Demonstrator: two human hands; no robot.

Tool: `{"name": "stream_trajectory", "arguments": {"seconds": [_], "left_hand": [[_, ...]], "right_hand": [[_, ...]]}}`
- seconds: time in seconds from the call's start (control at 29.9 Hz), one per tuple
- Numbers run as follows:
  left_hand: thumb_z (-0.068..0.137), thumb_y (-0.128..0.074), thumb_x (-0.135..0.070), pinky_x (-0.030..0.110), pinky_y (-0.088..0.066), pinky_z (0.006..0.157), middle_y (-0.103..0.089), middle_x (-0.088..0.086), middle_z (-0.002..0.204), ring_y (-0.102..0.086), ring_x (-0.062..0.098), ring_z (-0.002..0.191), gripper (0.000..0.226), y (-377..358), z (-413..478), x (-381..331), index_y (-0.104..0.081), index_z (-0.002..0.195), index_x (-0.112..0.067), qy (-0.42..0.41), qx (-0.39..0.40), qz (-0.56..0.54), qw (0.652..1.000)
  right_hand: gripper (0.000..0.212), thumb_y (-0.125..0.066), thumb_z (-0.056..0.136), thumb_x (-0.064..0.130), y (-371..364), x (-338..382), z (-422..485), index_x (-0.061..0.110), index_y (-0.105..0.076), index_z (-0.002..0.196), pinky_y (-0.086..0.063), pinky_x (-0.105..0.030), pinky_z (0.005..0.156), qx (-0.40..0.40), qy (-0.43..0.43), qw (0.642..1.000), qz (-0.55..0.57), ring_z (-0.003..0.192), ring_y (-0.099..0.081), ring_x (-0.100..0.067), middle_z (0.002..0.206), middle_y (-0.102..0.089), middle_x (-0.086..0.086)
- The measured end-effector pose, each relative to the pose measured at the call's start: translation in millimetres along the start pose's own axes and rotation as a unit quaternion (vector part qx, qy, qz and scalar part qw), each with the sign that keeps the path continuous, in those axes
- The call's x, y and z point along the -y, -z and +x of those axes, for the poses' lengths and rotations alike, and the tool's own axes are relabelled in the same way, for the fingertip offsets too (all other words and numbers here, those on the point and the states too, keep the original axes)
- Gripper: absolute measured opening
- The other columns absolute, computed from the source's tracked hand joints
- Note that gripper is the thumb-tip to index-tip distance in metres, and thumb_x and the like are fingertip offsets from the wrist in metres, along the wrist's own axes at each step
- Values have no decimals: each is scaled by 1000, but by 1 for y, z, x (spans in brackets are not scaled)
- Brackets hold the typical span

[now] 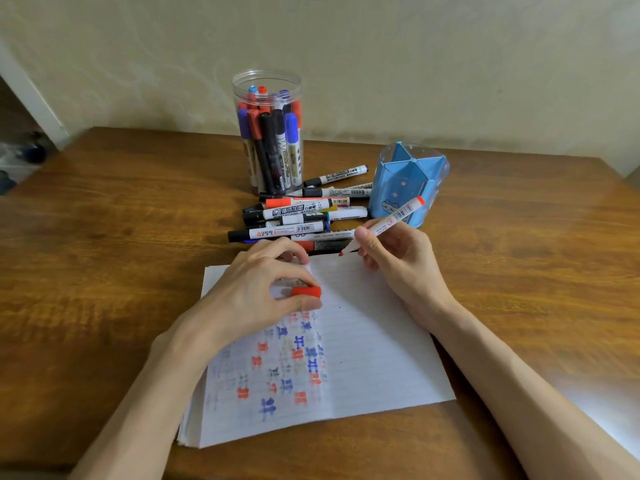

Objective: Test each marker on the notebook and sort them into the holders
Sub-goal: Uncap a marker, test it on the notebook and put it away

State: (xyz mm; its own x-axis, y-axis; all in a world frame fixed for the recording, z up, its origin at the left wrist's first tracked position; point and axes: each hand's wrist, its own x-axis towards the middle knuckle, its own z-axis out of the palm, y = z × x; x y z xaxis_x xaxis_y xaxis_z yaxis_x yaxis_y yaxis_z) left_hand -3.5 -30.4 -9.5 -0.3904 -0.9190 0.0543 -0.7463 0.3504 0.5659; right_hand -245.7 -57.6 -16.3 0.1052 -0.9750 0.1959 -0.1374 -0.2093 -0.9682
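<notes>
red marker (394, 219) gripped by right hand (391, 259): stroke lightly near blank far edge of notebook (374, 341); left hand (249, 289), pinching cap (306, 291), should steady it.

In the pile toward the table's (104, 209) far edge, the rearmost marker (341, 174) reads "WHITEBOARD MARKER" in black on its white barrel; the small characters after it are too fine to read. Just in front, a part-hidden marker (360, 186) shows only "…OARD". A black-capped marker (294, 211) carries a square logo, the characters 循环加墨, and "WHITEBOARD MARKER" beneath. Nearer, a fourth marker (287, 232) bears a red triangle, a brand that looks like "AODEMEI" and a barcode. The held marker (398, 213) in the right hand (391, 251) has a barcode and red print — illegible. The notebook (381, 358) holds rows of 正-like marks — red, blue, black.
</notes>
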Motion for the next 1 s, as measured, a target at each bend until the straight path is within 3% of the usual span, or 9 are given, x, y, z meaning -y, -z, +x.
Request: {"name": "stream_trajectory", "arguments": {"seconds": [0.1, 0.3, 0.43, 0.57, 0.64, 0.84, 1.0], "left_hand": [[74, -67, -69, 34, -25, 105, -36, -41, 129, -22, -23, 120, 33, -1, 0, 0, -76, 98, -49, 14, 3, -18, 1000], [76, -74, -64, 38, -30, 109, -37, -30, 142, -29, 4, 136, 26, 1, -2, 1, -74, 100, -53, 27, 17, -25, 999], [77, -75, -64, 40, -31, 111, -37, -30, 142, -30, 6, 137, 25, 0, -3, 0, -74, 99, -55, 30, 7, -22, 999], [75, -77, -64, 40, -32, 110, -38, -31, 142, -30, 2, 133, 25, 2, -2, 0, -74, 99, -55, 29, 3, -26, 999], [75, -77, -64, 43, -33, 112, -39, -30, 142, -31, 1, 134, 25, 3, -2, 0, -75, 98, -54, 26, 1, -29, 999], [75, -74, -65, 49, -34, 113, -41, -27, 141, -33, 2, 135, 27, 3, 0, 2, -76, 99, -53, 11, 0, -33, 999], [72, -66, -72, 44, -33, 112, -39, -32, 136, -32, -5, 131, 33, 1, 0, 4, -75, 98, -53, 2, -3, -36, 999]], "right_hand": [[21, -72, 100, 28, -1, 1, 1, 8, -73, 102, -52, -27, 65, 13, -24, 1000, 5, 72, -62, -14, 78, -70, -1], [17, -73, 99, 21, -16, 11, 11, 7, -76, 89, -54, -25, 60, -30, -36, 998, -35, 63, -67, -12, 74, -76, -6], [19, -72, 99, 24, -36, 5, 15, 11, -72, 85, -55, -28, 59, -31, -22, 995, -88, 60, -69, -11, 72, -76, 0], [22, -71, 99, 32, -38, -8, 17, 21, -69, 80, -60, -49, 65, -39, 7, 991, -125, 66, -71, -18, 74, -75, 3], [22, -71, 98, 32, -38, -12, 19, 25, -69, 78, -60, -52, 66, -29, 20, 989, -145, 67, -71, -19, 74, -74, 4], [18, -71, 100, 28, -40, -14, 19, 28, -70, 82, -60, -48, 62, -15, 41, 987, -154, 65, -70, -18, 74, -73, 4], [16, -73, 97, 24, -42, -13, 17, 17, -72, 83, -54, -39, 58, -33, 62, 978, -194, 61, -65, -15, 70, -71, 3]]}}
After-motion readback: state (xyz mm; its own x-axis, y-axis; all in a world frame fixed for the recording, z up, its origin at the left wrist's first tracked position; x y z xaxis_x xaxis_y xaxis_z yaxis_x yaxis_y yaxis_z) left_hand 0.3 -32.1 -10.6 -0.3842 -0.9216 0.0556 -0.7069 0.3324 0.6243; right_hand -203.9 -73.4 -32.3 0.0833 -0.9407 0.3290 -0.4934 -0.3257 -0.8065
